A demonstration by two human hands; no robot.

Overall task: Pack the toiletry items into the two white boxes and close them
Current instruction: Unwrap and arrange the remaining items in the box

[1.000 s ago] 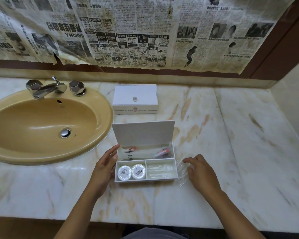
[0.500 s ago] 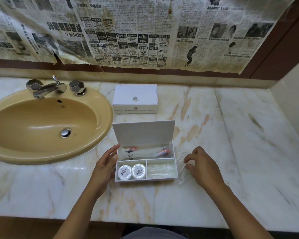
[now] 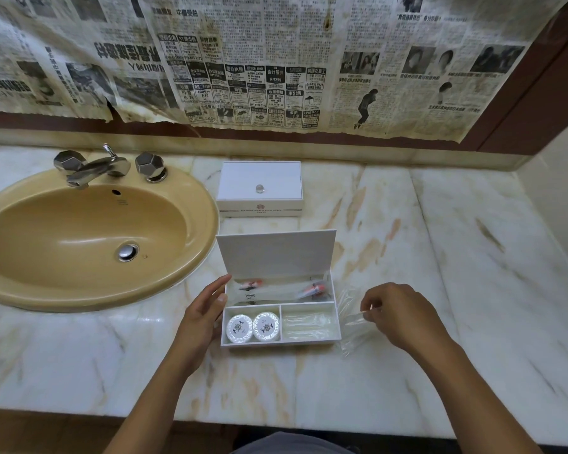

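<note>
Crinkly clear packet (image 3: 354,326) pinched by right hand (image 3: 404,317); left hand (image 3: 204,314), fingers straight, touches open white box (image 3: 336,317).

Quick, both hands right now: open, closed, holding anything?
Left hand: open, straight fingers against the open white box.
Right hand: pinching a clear plastic packet beside the box.
</note>
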